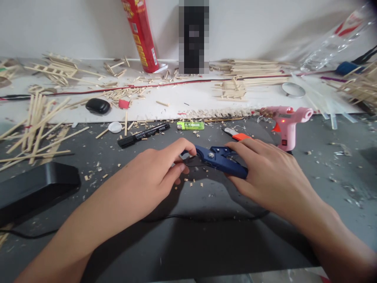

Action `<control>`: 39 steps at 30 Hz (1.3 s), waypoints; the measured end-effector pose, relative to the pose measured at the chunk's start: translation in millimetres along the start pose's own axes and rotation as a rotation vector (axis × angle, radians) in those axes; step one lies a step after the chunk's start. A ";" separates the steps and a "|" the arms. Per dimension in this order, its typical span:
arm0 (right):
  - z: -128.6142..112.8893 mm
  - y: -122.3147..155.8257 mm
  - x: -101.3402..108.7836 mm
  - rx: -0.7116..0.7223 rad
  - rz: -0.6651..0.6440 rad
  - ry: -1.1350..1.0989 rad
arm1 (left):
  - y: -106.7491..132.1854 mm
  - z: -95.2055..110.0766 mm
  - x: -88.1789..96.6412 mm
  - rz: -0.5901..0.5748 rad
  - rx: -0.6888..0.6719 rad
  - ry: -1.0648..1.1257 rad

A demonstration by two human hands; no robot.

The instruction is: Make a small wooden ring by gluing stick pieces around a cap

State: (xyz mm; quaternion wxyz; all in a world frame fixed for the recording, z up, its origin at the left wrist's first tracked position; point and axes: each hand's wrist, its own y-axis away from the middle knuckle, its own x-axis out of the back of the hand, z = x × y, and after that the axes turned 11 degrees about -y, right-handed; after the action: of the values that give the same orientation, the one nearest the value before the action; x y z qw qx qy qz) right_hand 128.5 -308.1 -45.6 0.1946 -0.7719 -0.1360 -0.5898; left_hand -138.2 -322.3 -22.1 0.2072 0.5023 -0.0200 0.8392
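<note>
My right hand is wrapped round the handles of a blue cutter that lies low over the dark grey mat. My left hand is closed in a pinch at the cutter's jaws, its thumb and fingers pressed on something thin and dark that I cannot make out. Small cut wood bits lie on the mat under the jaws.
A pink glue gun stands right of the cutter, with an orange-handled knife, a green lighter and a black marker behind. Wooden sticks lie left. A black box sits front left. A red can stands at the wall.
</note>
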 end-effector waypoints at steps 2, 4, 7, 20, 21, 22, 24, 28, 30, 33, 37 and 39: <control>0.0 -0.3 0.5 -0.005 -0.005 0.004 | -0.8 0.2 0.1 -0.005 -0.003 -0.003; 0.2 -0.6 0.5 -0.008 -0.007 0.008 | -1.3 0.2 0.1 -0.008 -0.006 -0.010; 1.2 -1.0 0.0 -0.018 0.014 0.007 | -0.4 1.1 0.7 0.011 0.003 0.001; -9.4 -0.7 0.4 -0.134 -0.010 -0.422 | -0.7 15.7 -5.5 0.268 -0.048 0.440; -10.8 -0.6 0.3 -0.137 -0.018 -0.432 | -0.1 16.9 -5.8 0.260 -0.060 0.443; -11.8 -0.5 0.0 -0.139 -0.024 -0.437 | 0.4 18.0 -6.1 0.251 -0.068 0.447; -12.8 -0.5 -0.7 -0.139 -0.032 -0.439 | 1.5 19.8 -6.6 0.237 -0.075 0.455; -12.9 -0.4 -2.3 -0.124 -0.014 -0.390 | 2.6 20.8 -8.3 0.253 -0.062 0.471; -12.9 0.1 -2.7 -0.114 0.004 -0.354 | 2.2 20.5 -9.4 0.264 -0.061 0.462; -12.8 1.3 -3.3 -0.099 0.020 -0.320 | 0.5 20.0 -10.6 0.272 -0.055 0.433; -12.1 2.1 -4.8 -0.075 0.051 -0.295 | -0.7 19.3 -11.5 0.277 -0.045 0.405; -11.8 2.3 -5.4 -0.065 0.068 -0.286 | 0.0 19.3 -11.7 0.283 -0.037 0.379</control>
State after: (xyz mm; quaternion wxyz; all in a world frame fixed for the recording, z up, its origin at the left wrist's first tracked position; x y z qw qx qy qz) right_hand 117.9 -315.4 -48.5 0.1680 -0.8580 -0.1170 -0.4710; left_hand -117.4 -330.9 -22.5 0.0965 0.3240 -0.0662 0.9388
